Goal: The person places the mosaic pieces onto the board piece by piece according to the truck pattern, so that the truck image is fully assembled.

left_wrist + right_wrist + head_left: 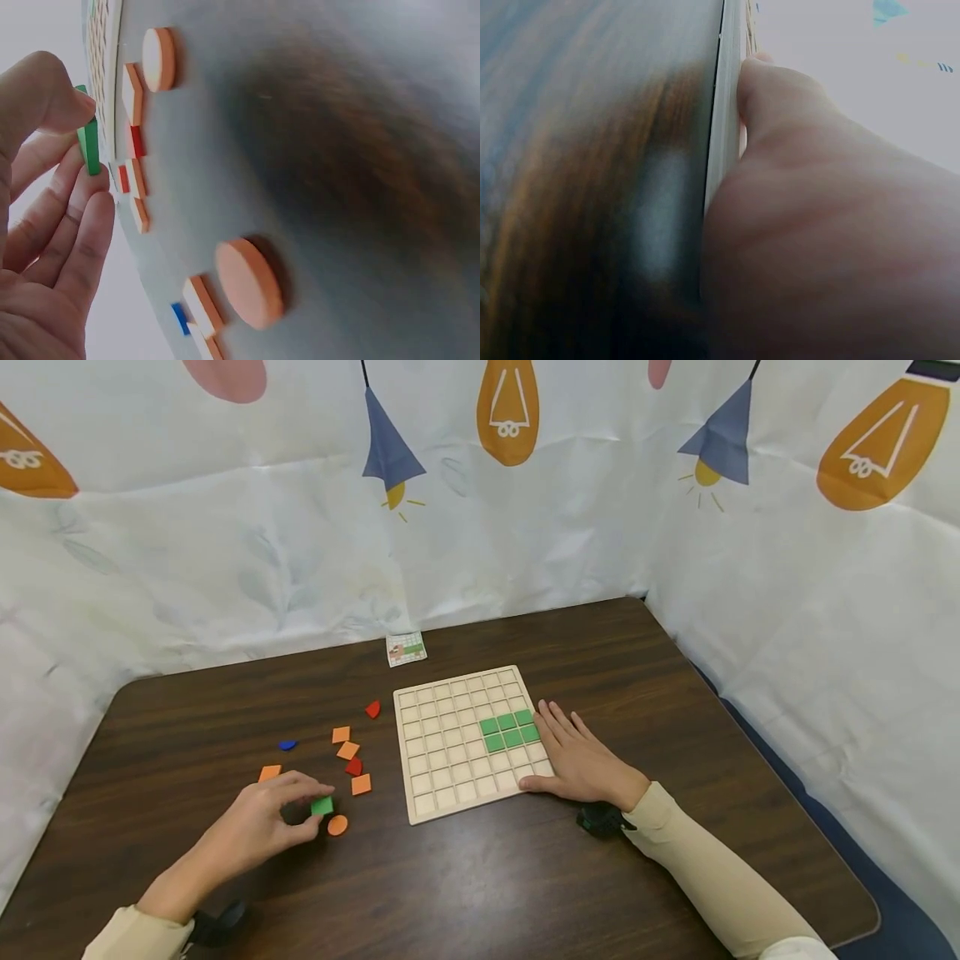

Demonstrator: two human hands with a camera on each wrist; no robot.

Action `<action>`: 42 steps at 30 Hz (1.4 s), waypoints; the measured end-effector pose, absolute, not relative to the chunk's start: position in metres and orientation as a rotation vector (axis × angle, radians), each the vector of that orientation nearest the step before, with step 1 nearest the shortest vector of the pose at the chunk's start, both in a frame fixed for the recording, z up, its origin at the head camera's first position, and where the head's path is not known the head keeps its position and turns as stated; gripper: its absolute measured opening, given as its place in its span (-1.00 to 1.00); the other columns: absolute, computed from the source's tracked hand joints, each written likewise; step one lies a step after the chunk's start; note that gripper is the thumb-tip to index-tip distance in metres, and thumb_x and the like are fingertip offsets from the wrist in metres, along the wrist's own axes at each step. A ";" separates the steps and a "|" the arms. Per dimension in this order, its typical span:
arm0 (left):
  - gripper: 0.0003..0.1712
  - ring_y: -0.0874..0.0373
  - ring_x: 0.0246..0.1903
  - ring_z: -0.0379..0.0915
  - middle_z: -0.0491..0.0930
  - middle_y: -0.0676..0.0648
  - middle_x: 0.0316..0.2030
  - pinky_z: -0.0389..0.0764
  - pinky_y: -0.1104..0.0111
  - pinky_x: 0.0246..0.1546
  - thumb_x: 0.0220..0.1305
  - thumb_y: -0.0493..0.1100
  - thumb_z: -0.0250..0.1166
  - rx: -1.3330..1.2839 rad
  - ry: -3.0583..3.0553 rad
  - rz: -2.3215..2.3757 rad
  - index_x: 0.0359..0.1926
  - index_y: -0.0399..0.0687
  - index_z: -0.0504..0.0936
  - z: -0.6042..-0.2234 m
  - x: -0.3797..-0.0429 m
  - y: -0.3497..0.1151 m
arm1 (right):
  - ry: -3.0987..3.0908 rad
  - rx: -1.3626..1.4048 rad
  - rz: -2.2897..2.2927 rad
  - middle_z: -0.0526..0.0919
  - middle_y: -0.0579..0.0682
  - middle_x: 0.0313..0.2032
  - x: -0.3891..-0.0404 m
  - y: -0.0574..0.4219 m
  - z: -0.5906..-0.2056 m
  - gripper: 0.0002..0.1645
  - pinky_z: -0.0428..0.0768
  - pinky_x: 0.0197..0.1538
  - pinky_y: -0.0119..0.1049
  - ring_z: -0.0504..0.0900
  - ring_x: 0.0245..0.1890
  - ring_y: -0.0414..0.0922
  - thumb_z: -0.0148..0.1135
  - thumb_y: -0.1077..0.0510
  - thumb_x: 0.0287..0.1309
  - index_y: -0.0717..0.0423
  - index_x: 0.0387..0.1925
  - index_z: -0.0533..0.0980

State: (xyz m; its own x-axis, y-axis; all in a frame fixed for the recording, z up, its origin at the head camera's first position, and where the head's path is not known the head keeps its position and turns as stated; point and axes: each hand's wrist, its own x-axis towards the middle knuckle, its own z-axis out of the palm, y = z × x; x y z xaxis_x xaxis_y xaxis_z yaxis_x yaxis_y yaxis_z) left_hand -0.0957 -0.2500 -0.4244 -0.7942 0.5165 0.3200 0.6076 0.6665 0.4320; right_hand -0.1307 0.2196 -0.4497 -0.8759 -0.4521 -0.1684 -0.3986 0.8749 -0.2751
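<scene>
Between thumb and fingers, my left hand (262, 818) pinches a green square tile (322, 806), left of the board and close to an orange round piece (337, 825). In the left wrist view that green tile (88, 142) shows nearly edge-on between thumb and fingertips. A pale wooden grid board (442, 752) lies on the table, with several green tiles (512, 738) set in two rows by its right side. My right hand (581, 764) rests with straight fingers along the board's right edge, thumb at the near right corner.
Left of the board lie orange square tiles (362, 784), red pieces (373, 709) and a blue piece (287, 745). A small printed card (406, 648) lies at the table's back edge. Beyond the dark wooden table (480, 885) hangs a white printed curtain (300, 527).
</scene>
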 end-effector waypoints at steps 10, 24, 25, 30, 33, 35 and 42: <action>-0.59 0.39 -0.39 0.56 0.71 0.03 -0.07 0.39 0.53 -0.53 0.08 -0.33 0.51 -0.869 -2.836 -0.839 -0.01 0.03 0.78 -0.415 -0.114 -0.226 | 2.821 -0.658 -0.365 -0.28 0.18 0.68 -0.130 0.220 -0.449 0.35 -0.12 0.67 0.25 -0.29 0.71 0.14 -0.01 -0.63 0.27 0.14 0.67 -0.23; -0.62 0.33 -0.47 0.44 0.74 -0.01 -0.11 0.35 0.53 -0.52 0.09 -0.33 0.50 -1.013 -2.765 -0.841 -0.01 -0.10 0.79 -0.414 -0.143 -0.197 | 2.823 -0.651 -0.362 -0.30 0.17 0.68 -0.131 0.220 -0.449 0.36 -0.14 0.67 0.24 -0.32 0.71 0.12 -0.03 -0.64 0.27 0.14 0.66 -0.24; -0.63 0.36 -0.48 0.40 0.74 0.00 -0.11 0.34 0.53 -0.53 0.10 -0.32 0.49 -1.014 -2.775 -0.845 -0.01 -0.09 0.78 -0.413 -0.145 -0.196 | 2.821 -0.650 -0.358 -0.31 0.16 0.68 -0.131 0.220 -0.449 0.36 -0.14 0.68 0.23 -0.32 0.71 0.12 -0.03 -0.64 0.27 0.14 0.66 -0.24; -0.65 0.33 -0.45 0.43 0.71 0.05 -0.12 0.43 0.51 -0.51 0.18 -0.27 0.46 -1.003 -2.840 -0.867 0.03 -0.06 0.78 -0.411 -0.154 -0.185 | 2.815 -0.641 -0.350 -0.32 0.15 0.68 -0.131 0.219 -0.449 0.36 -0.15 0.68 0.22 -0.34 0.71 0.10 -0.04 -0.65 0.27 0.13 0.66 -0.24; -0.66 0.24 -0.35 0.54 0.71 0.06 -0.08 0.51 0.50 -0.44 0.21 -0.24 0.45 -1.011 -2.861 -0.884 0.03 -0.06 0.78 -0.410 -0.158 -0.179 | 2.808 -0.636 -0.340 -0.34 0.13 0.68 -0.131 0.219 -0.450 0.35 -0.17 0.69 0.19 -0.34 0.71 0.07 -0.06 -0.65 0.28 0.12 0.66 -0.26; -0.67 0.22 -0.30 0.59 0.72 0.05 -0.06 0.57 0.47 -0.38 0.22 -0.23 0.44 -1.019 -2.869 -0.896 0.03 -0.06 0.78 -0.410 -0.160 -0.174 | 2.808 -0.638 -0.333 -0.33 0.13 0.68 -0.130 0.219 -0.449 0.34 -0.17 0.69 0.19 -0.33 0.71 0.06 -0.06 -0.65 0.28 0.12 0.66 -0.25; -0.65 0.24 -0.24 0.60 0.71 0.08 -0.08 0.63 0.41 -0.26 0.21 -0.22 0.47 -1.054 -2.864 -0.894 0.04 -0.04 0.78 -0.412 -0.167 -0.161 | 2.814 -0.650 -0.336 -0.31 0.15 0.68 -0.130 0.219 -0.449 0.34 -0.15 0.69 0.19 -0.29 0.71 0.08 -0.05 -0.64 0.29 0.14 0.66 -0.23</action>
State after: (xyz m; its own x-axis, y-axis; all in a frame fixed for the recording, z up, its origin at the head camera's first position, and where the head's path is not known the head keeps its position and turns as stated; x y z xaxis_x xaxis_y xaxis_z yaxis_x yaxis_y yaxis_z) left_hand -0.1671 -0.1614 -0.4122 -0.7797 0.6074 0.1521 0.5861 0.6224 0.5188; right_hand -0.1301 0.2189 -0.4494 -0.8740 -0.4537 -0.1737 -0.4000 0.8750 -0.2728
